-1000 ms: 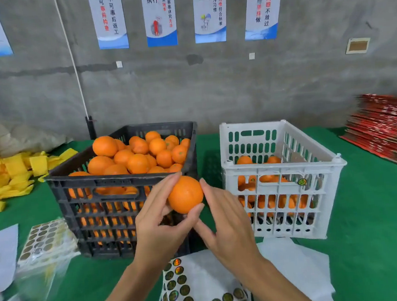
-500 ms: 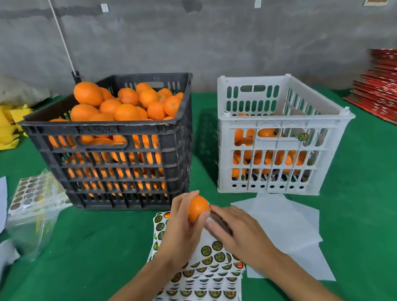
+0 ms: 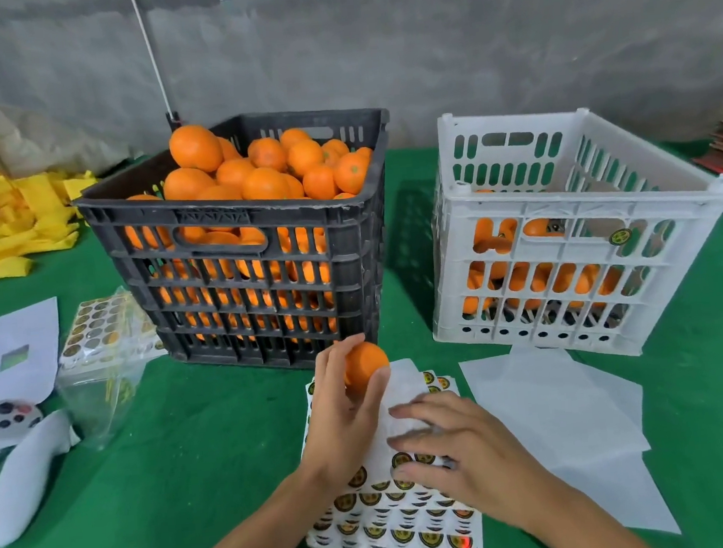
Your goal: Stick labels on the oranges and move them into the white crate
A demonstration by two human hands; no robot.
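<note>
Orange fruit [image 3: 269,173] fills a black slotted crate [image 3: 234,223] at 11 o'clock; a white slotted crate [image 3: 562,214] stands at 1 o'clock. The table [image 3: 170,453] is green. The sticker sheet [image 3: 396,517] carries round black-and-gold labels. Yellow scraps [image 3: 5,224] lie at 10 o'clock, white paper [image 3: 569,413] at 4.

I could read no words or numbers anywhere on my feed. The round gold-and-black labels on the sticker sheet [image 3: 396,517], in front of the white crate [image 3: 564,232], bore an emblem too small to make out. One such label [image 3: 621,236] stuck on that crate's front wall was just as illegible.
</note>
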